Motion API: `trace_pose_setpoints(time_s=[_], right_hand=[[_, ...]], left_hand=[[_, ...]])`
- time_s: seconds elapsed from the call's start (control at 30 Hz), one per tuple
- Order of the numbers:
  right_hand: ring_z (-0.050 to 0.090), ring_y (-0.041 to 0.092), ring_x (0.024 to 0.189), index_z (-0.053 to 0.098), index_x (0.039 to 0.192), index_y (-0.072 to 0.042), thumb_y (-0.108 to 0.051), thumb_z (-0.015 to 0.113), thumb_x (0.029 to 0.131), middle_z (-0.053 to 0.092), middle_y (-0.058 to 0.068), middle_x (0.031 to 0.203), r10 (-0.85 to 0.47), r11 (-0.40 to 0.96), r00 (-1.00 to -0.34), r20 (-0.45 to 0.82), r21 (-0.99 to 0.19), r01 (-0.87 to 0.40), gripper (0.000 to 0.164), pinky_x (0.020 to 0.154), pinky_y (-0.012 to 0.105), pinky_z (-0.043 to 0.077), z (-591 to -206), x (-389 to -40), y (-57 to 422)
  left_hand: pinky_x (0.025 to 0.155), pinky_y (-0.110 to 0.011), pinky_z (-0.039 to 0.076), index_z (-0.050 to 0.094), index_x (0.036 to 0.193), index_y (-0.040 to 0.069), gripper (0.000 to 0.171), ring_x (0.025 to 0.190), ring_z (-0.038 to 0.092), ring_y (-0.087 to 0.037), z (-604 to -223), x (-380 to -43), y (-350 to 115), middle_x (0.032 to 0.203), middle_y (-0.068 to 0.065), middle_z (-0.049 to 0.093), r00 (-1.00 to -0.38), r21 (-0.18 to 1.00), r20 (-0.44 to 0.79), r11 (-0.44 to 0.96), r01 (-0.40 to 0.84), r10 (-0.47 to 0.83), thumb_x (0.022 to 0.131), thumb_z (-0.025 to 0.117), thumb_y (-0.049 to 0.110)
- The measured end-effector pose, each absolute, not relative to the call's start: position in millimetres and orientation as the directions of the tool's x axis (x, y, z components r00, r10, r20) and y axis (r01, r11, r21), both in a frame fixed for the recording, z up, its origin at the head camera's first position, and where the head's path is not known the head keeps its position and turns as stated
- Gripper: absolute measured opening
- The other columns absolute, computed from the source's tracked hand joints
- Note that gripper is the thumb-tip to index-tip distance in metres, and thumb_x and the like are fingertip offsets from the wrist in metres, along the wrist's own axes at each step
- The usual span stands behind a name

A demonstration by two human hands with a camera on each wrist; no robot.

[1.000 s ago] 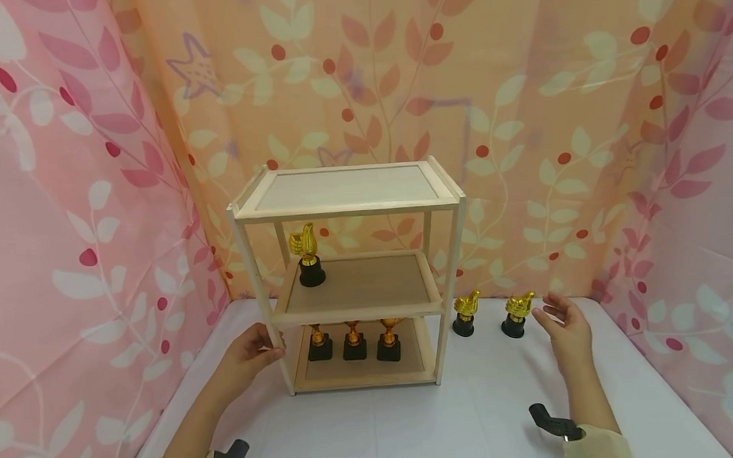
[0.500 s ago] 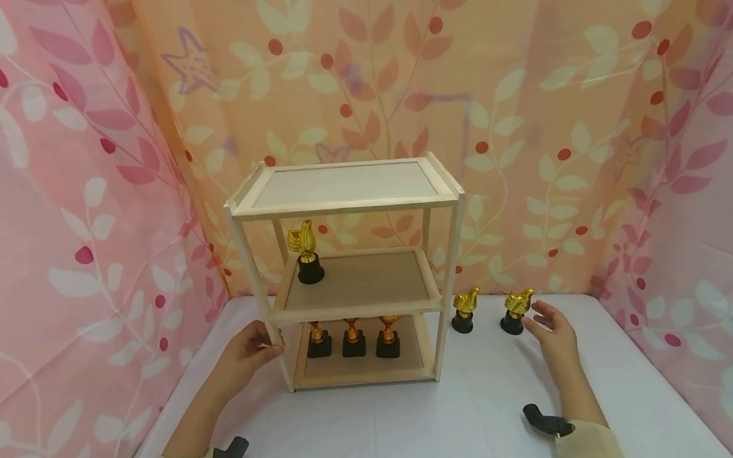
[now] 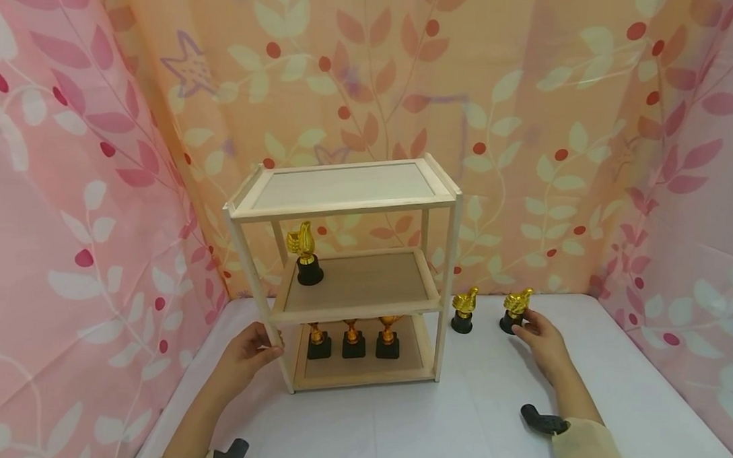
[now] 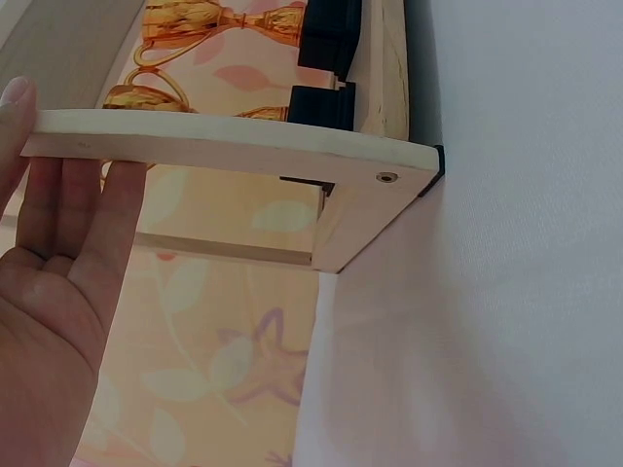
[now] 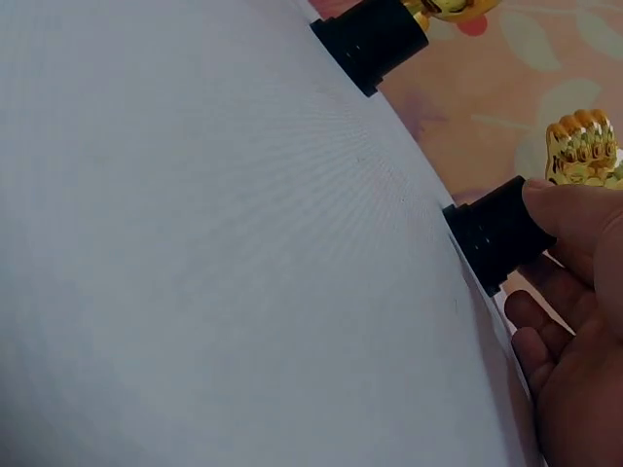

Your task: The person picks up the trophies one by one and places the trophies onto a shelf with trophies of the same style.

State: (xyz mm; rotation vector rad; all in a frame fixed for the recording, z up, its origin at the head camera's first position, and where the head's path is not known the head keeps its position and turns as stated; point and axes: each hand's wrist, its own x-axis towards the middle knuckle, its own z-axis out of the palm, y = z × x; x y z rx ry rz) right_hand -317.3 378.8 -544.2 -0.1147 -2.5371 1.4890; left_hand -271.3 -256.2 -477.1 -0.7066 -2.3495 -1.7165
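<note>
A three-tier wooden shelf (image 3: 354, 317) stands on the white table. My left hand (image 3: 249, 360) pinches its front left post (image 4: 243, 144) between thumb and fingers. At the right, my right hand (image 3: 544, 343) holds a gold thumbs-up trophy (image 3: 515, 305) by its round black base (image 5: 498, 233), thumb on the near side and fingers behind. That base still touches the table. Another thumbs-up trophy (image 3: 463, 310) stands upright between it and the shelf. A third thumbs-up trophy (image 3: 309, 254) is on the middle tier, at the left.
Three cup trophies with square black bases stand in a row on the bottom tier, among them the middle cup trophy (image 3: 354, 340); the middle tier partly hides their tops. Patterned curtains (image 3: 527, 127) enclose the table (image 3: 420, 426) at the back and both sides.
My right hand has moved left to the rightmost thumbs-up trophy and its fingers have closed on the base. The left hand stays on the shelf post.
</note>
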Motion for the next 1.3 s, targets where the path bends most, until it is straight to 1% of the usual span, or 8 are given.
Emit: trace_pose_setpoints(time_s=[0.17, 0.43, 0.57, 0.77, 0.87, 0.97, 1.1, 1.3], right_hand=[[0.038, 0.049, 0.141, 0.028, 0.156, 0.006, -0.033, 0.064, 0.102, 0.035, 0.030, 0.158, 0.166, 0.496, -0.980, 0.109, -0.868, -0.013, 0.075, 0.112, 0.060, 0.036, -544, -318, 375], [0.039, 0.051, 0.139, 0.029, 0.156, 0.005, -0.036, 0.067, 0.100, 0.036, 0.032, 0.156, 0.188, 0.537, -0.977, 0.099, -0.843, 0.017, 0.079, 0.112, 0.065, 0.034, -542, -322, 376], [0.045, 0.051, 0.135, 0.034, 0.154, 0.005, -0.038, 0.066, 0.100, 0.042, 0.034, 0.151, 0.202, 0.580, -0.973, 0.111, -0.814, 0.027, 0.076, 0.111, 0.066, 0.035, -545, -324, 378], [0.055, 0.047, 0.124, 0.043, 0.148, 0.006, -0.040, 0.069, 0.099, 0.052, 0.033, 0.141, 0.224, 0.596, -0.964, 0.146, -0.803, 0.017, 0.072, 0.101, 0.058, 0.045, -546, -326, 379], [0.057, 0.041, 0.120, 0.046, 0.147, 0.003, -0.045, 0.068, 0.098, 0.055, 0.029, 0.140, 0.238, 0.598, -0.958, 0.159, -0.802, 0.015, 0.072, 0.090, 0.046, 0.051, -541, -326, 377], [0.055, 0.037, 0.117, 0.048, 0.146, 0.002, -0.047, 0.068, 0.098, 0.056, 0.026, 0.138, 0.238, 0.603, -0.957, 0.165, -0.798, 0.013, 0.072, 0.081, 0.036, 0.048, -534, -326, 376], [0.054, 0.038, 0.116, 0.049, 0.145, 0.002, -0.047, 0.067, 0.098, 0.057, 0.027, 0.135, 0.224, 0.622, -0.959, 0.176, -0.783, 0.001, 0.071, 0.080, 0.035, 0.045, -523, -321, 373], [0.059, 0.038, 0.112, 0.054, 0.141, 0.000, -0.046, 0.068, 0.097, 0.061, 0.026, 0.130, 0.215, 0.658, -0.939, 0.268, -0.750, -0.064, 0.065, 0.081, 0.037, 0.046, -500, -313, 364]], left_hand=[[0.084, -0.026, 0.059, 0.058, 0.110, 0.002, 0.022, 0.091, 0.063, -0.015, -479, -272, -258, 0.101, -0.007, 0.066, -0.884, 0.863, 0.376, 0.244, 0.443, 0.278, 0.094, 0.073, 0.005], [0.083, -0.026, 0.059, 0.059, 0.108, 0.002, 0.020, 0.091, 0.063, -0.015, -478, -275, -257, 0.100, -0.005, 0.066, -0.870, 0.851, 0.404, 0.232, 0.470, 0.282, 0.094, 0.072, 0.002], [0.084, -0.026, 0.059, 0.058, 0.108, 0.001, 0.020, 0.092, 0.064, -0.015, -480, -275, -257, 0.101, -0.005, 0.066, -0.875, 0.859, 0.390, 0.228, 0.458, 0.287, 0.094, 0.072, 0.003], [0.084, -0.026, 0.059, 0.058, 0.108, 0.001, 0.020, 0.092, 0.064, -0.014, -480, -274, -256, 0.101, -0.007, 0.066, -0.879, 0.863, 0.383, 0.230, 0.450, 0.283, 0.094, 0.072, 0.002], [0.084, -0.026, 0.059, 0.058, 0.108, 0.001, 0.020, 0.092, 0.064, -0.013, -478, -273, -256, 0.102, -0.008, 0.066, -0.877, 0.860, 0.391, 0.227, 0.456, 0.281, 0.094, 0.072, 0.002], [0.084, -0.026, 0.059, 0.058, 0.109, 0.001, 0.020, 0.093, 0.064, -0.013, -476, -272, -256, 0.102, -0.008, 0.066, -0.877, 0.860, 0.390, 0.229, 0.456, 0.279, 0.094, 0.072, 0.003], [0.084, -0.027, 0.059, 0.059, 0.109, 0.002, 0.021, 0.093, 0.065, -0.014, -476, -272, -256, 0.102, -0.008, 0.066, -0.883, 0.863, 0.380, 0.238, 0.446, 0.277, 0.093, 0.073, 0.004], [0.083, -0.027, 0.059, 0.059, 0.110, 0.004, 0.022, 0.093, 0.065, -0.014, -476, -270, -257, 0.101, -0.008, 0.067, -0.884, 0.857, 0.377, 0.257, 0.446, 0.277, 0.093, 0.074, 0.006]])
